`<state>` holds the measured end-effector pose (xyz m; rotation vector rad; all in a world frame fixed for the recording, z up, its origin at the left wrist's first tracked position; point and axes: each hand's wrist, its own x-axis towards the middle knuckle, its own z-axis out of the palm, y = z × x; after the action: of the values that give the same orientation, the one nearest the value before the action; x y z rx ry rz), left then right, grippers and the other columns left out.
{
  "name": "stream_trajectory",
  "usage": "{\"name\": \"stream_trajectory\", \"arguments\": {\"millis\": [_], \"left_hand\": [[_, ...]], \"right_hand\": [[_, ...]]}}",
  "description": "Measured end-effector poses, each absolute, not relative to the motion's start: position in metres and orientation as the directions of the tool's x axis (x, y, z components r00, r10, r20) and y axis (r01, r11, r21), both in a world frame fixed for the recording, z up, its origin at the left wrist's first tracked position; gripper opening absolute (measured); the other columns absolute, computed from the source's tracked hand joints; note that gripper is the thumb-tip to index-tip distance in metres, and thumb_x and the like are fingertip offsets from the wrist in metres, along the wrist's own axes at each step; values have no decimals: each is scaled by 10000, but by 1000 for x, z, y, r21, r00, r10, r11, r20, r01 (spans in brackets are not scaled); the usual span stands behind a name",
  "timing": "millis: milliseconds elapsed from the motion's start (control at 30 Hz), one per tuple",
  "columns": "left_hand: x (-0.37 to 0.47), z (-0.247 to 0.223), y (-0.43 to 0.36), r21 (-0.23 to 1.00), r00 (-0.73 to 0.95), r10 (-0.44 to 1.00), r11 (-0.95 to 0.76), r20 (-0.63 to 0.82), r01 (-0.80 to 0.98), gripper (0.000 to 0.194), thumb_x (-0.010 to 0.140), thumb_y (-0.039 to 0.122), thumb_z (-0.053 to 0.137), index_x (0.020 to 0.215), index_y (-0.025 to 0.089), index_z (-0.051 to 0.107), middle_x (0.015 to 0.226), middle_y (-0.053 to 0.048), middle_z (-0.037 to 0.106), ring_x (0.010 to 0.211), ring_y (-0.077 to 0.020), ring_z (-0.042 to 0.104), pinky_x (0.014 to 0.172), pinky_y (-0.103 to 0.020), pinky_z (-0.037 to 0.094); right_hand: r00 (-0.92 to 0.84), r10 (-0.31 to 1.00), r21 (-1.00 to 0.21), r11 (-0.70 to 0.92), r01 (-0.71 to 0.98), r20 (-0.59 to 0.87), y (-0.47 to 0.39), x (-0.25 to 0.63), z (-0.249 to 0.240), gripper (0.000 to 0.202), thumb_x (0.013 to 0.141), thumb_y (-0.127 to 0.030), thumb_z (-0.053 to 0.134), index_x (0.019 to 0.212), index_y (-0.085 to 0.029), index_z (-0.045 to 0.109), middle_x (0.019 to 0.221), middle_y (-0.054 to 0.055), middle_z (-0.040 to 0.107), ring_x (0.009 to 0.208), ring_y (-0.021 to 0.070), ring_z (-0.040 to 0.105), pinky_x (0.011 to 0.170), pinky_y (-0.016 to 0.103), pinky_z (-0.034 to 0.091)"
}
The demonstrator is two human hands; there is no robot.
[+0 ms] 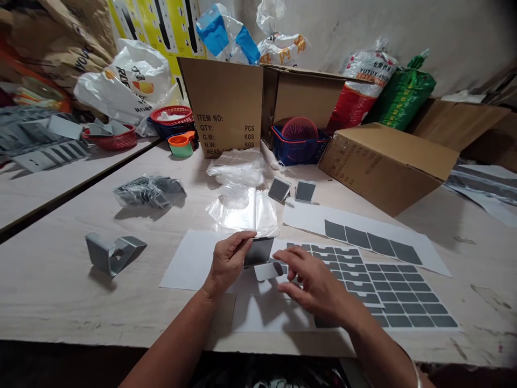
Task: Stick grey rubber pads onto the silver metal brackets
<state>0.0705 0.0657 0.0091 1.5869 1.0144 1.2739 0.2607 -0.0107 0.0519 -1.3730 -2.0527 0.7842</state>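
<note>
My left hand pinches the upper left edge of a small bent metal bracket with a dark grey face. The bracket's pale lower flap juts toward me. Close to its right side, my right hand has its fingers apart, and I see nothing in them. Under my right hand and beyond it lie white sheets of dark grey stickers, partly hidden by the hand and forearm. Farther off, a strip sheet holds several larger grey square stickers. Two more grey-faced brackets stand behind it.
A bare metal bracket lies at the left, with a bagged pile of grey pieces behind it. Clear plastic bags sit ahead. Cardboard boxes, a blue basket and an orange-green tape roll line the back.
</note>
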Motion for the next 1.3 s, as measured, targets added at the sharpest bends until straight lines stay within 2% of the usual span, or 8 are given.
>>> {"name": "stream_trajectory", "arguments": {"millis": [133, 367, 533, 667, 767, 933, 1067, 1300], "left_hand": [[70, 4, 63, 973, 147, 963, -232, 228, 12, 175, 749, 257, 601, 885, 195, 691, 816, -28, 654, 675, -142, 558, 634, -245, 445], [62, 4, 63, 972, 333, 938, -19, 98, -234, 220, 700, 280, 658, 886, 162, 670, 759, -30, 623, 620, -117, 519, 547, -224, 417], [65, 12, 59, 823, 630, 777, 368, -16, -432, 451, 785, 508, 484, 932, 109, 634, 792, -101, 644, 718, -196, 592, 641, -288, 453], [74, 13, 50, 687, 792, 585, 648, -175, -327, 550, 815, 584, 354, 874, 104, 615, 713, -98, 638, 637, -217, 621, 588, -317, 468], [74, 12, 49, 577, 908, 384, 785, -166, -226, 597, 787, 636, 333, 946, 120, 586, 722, -106, 646, 589, -261, 629, 483, -334, 459], [64, 8, 55, 500, 921, 384, 812, -68, -302, 583, 832, 576, 267, 1004, 111, 574, 749, -156, 665, 629, -312, 642, 498, -387, 470], [63, 4, 59, 462, 864, 502, 775, -34, -432, 601, 811, 606, 289, 1052, 124, 554, 870, -161, 657, 760, -375, 636, 602, -493, 474], [71, 6, 55, 571, 678, 735, 559, -5, -602, 424, 828, 485, 432, 990, 116, 565, 1032, -180, 616, 1014, -350, 558, 800, -508, 444]], "right_hand": [[-207, 956, -807, 287, 516, 208, -18, 246, 31, 486, 762, -130, 558, 1223, -248, 460, 1135, 94, 459, 724, 137, 536, 608, 268, 483], [-68, 933, -900, 360, 248, 354, -9, 250, 15, 405, 735, -19, 477, 1000, -275, 646, 964, 42, 565, 840, 165, 553, 639, 278, 506], [-139, 906, -912, 408, 41, 399, -7, 259, 30, 341, 756, -17, 516, 904, -272, 687, 901, 31, 625, 862, 172, 578, 748, 314, 497], [-314, 882, -930, 368, -5, 351, -6, 255, 40, 254, 785, -77, 572, 917, -264, 683, 964, 48, 610, 904, 190, 580, 828, 361, 468], [-403, 859, -943, 329, -39, 317, 0, 252, 43, 227, 795, -117, 590, 946, -267, 669, 1025, 57, 580, 936, 199, 570, 823, 358, 467], [-385, 885, -962, 271, -29, 261, 14, 245, 38, 181, 800, -161, 588, 937, -243, 674, 1050, 64, 568, 989, 219, 538, 826, 337, 454], [-46, 991, -989, 120, -89, 124, 19, 241, 28, 211, 860, -288, 513, 1038, -240, 616, 1055, 66, 575, 919, 207, 549, 795, 346, 455], [21, 998, -976, 58, -209, 55, 20, 240, 26, 295, 794, -311, 613, 1064, -199, 570, 733, -4, 555, 658, 140, 538, 683, 304, 457]]}}
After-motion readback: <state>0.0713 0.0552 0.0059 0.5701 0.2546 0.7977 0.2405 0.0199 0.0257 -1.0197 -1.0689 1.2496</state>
